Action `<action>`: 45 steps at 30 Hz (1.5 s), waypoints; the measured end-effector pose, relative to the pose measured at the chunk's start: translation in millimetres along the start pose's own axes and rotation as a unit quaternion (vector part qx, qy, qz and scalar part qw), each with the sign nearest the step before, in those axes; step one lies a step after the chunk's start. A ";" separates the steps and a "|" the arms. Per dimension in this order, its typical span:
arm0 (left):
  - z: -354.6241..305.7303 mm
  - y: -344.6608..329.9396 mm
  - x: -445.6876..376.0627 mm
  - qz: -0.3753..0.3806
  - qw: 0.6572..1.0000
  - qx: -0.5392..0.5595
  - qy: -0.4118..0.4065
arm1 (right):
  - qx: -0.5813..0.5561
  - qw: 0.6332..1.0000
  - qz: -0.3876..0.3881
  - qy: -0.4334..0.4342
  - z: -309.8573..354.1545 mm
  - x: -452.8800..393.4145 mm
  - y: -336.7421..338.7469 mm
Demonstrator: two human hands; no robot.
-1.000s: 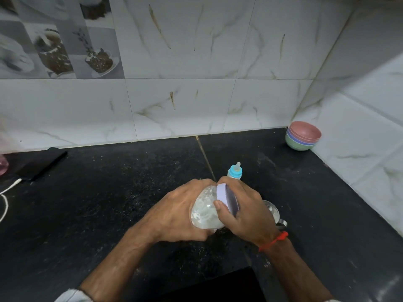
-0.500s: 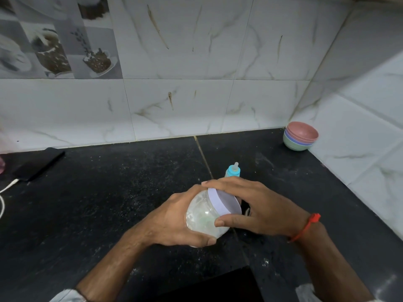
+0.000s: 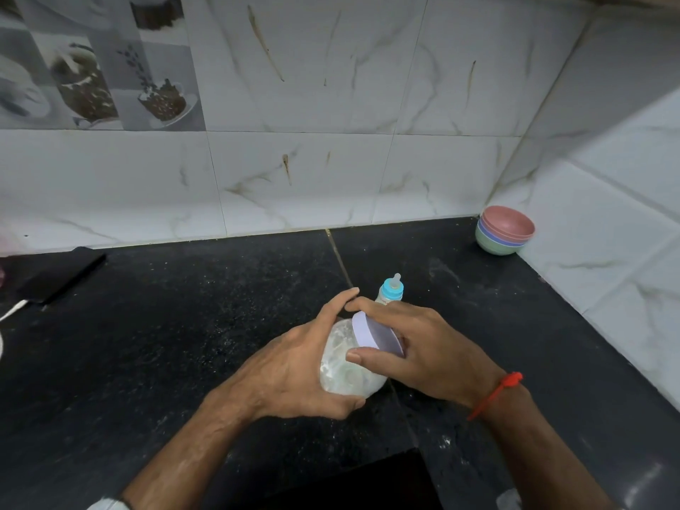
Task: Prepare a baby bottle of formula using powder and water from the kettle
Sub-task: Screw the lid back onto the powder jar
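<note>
A clear jar (image 3: 342,366) of white powder is held tipped on its side above the black counter (image 3: 184,344). It is gripped round its body by the left hand (image 3: 294,369). Its pale lid (image 3: 371,334) is gripped by the right hand (image 3: 423,347). A baby bottle (image 3: 390,290) with a blue cap is seen just behind the hands. Stacked bowls (image 3: 504,230) are set in the far corner.
</note>
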State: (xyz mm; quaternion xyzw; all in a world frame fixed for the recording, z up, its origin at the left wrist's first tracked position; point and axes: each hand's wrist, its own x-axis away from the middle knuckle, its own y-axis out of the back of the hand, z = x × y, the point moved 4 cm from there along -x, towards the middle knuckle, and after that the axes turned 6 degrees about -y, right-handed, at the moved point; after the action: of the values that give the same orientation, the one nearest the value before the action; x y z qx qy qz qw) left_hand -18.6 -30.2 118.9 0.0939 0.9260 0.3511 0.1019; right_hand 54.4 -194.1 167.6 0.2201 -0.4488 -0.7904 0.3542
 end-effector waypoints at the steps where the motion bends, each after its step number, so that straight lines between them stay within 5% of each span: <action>1: 0.5 0.6 -0.7 0.004 1.000 0.000 0.000 | -0.011 1.000 0.014 0.009 -1.4 1.2 1.5; 14: 15.9 2.0 4.8 0.086 0.990 0.115 -0.006 | 0.015 0.983 0.168 0.071 3.4 15.7 0.7; 25: 9.2 5.1 -2.3 0.049 0.991 0.126 -0.015 | 0.048 0.994 0.084 0.046 3.8 6.2 3.8; 33: 6.7 16.4 0.1 0.098 0.975 0.194 -0.040 | -0.089 0.981 0.039 0.166 22.4 22.2 62.2; 45: 6.7 5.2 -3.9 0.084 0.978 0.185 -0.042 | -0.013 0.980 0.170 0.106 18.2 17.3 40.4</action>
State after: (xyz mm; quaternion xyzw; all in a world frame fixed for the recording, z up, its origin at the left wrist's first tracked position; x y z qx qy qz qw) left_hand -12.6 -23.1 118.0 0.2027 0.9587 0.1771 0.0918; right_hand 45.6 -211.2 211.2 0.2185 -0.4296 -0.6961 0.5321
